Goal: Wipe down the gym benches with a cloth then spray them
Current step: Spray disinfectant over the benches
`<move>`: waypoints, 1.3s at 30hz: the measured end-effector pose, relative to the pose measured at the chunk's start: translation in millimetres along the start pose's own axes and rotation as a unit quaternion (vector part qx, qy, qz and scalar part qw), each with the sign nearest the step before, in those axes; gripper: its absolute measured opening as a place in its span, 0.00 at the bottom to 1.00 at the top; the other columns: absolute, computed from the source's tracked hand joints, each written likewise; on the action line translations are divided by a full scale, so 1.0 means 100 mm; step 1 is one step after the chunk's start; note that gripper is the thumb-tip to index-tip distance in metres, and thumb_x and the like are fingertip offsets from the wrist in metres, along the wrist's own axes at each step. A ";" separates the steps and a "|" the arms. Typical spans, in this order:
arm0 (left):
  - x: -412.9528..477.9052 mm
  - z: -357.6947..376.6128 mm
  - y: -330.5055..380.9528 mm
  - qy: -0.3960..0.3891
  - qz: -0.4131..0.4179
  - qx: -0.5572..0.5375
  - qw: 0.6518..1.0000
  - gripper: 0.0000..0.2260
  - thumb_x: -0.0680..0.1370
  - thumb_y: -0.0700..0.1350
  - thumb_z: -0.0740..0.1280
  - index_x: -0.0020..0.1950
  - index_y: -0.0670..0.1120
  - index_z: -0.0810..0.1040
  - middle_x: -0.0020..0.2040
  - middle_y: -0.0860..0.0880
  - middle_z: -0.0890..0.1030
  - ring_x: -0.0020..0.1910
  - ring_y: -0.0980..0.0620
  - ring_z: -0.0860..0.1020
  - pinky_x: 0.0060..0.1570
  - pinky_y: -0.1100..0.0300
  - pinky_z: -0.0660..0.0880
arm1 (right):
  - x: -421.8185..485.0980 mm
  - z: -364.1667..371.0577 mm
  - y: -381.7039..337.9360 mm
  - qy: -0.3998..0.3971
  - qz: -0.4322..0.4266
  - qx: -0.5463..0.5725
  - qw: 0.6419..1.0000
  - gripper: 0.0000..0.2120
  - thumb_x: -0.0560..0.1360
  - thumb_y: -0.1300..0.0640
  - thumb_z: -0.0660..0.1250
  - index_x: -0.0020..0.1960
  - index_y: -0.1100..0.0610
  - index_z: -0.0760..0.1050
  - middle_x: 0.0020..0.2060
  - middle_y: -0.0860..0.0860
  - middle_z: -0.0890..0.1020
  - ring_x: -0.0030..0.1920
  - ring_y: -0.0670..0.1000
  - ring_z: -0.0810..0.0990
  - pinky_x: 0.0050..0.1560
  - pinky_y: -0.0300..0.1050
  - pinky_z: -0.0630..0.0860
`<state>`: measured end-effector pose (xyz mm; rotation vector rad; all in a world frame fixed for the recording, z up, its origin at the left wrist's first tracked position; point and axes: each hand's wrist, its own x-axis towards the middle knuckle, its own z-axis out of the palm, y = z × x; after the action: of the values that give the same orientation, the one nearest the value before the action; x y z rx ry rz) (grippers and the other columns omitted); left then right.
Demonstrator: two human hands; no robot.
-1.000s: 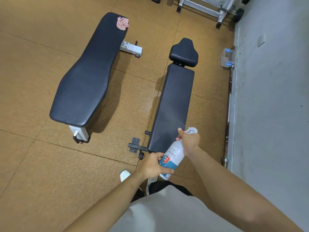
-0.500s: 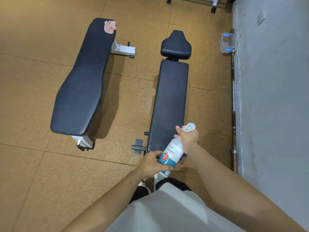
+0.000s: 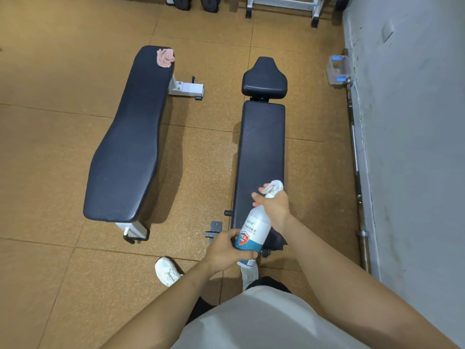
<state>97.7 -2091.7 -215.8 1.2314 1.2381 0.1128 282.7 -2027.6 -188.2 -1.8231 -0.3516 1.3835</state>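
Two black padded benches stand side by side on the floor. The left bench carries a crumpled pink cloth at its far end. The right bench has a separate head pad at its far end. Over its near end I hold a white spray bottle with a blue and red label, tilted with the nozzle pointing away. My left hand grips the bottle's base. My right hand wraps the neck at the white trigger head.
A grey wall runs along the right, with a barbell on the floor at its foot and a clear box beyond. A white frame and dark weights stand at the back. My white shoes are near the benches.
The view has tipped up a little, so the back of the room shows. Both hands keep the same hold on the bottle over the right bench's near end.
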 end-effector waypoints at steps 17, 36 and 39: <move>-1.10 -2.84 -1.47 0.193 0.007 -0.123 0.973 0.24 0.65 0.50 0.84 0.57 0.57 0.82 0.50 0.59 0.86 0.47 0.61 0.85 0.50 0.59 0.83 | -0.82 3.92 0.05 -0.115 -0.079 -0.142 0.980 0.13 0.74 0.63 0.75 0.57 0.61 0.77 0.47 0.57 0.85 0.40 0.55 0.84 0.45 0.48 0.84; -1.22 -3.86 -1.94 0.213 -0.066 -0.134 0.966 0.26 0.58 0.62 0.80 0.54 0.59 0.83 0.45 0.62 0.85 0.41 0.65 0.82 0.44 0.62 0.78 | -0.65 5.24 0.24 -0.124 -0.028 -0.173 0.977 0.09 0.75 0.64 0.74 0.47 0.57 0.74 0.40 0.56 0.81 0.32 0.52 0.81 0.43 0.51 0.82; -1.11 -4.05 -1.93 0.212 -0.084 -0.121 0.966 0.24 0.57 0.63 0.80 0.51 0.61 0.83 0.42 0.62 0.85 0.40 0.62 0.82 0.44 0.57 0.80 | -0.46 5.34 0.19 -0.133 0.004 -0.137 0.982 0.08 0.76 0.66 0.73 0.49 0.56 0.76 0.41 0.54 0.82 0.36 0.53 0.82 0.50 0.55 0.82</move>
<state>-352.3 -1984.3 -218.9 0.9106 1.6398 0.4073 -219.4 -1841.7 -212.5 -1.8576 -0.7056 1.6543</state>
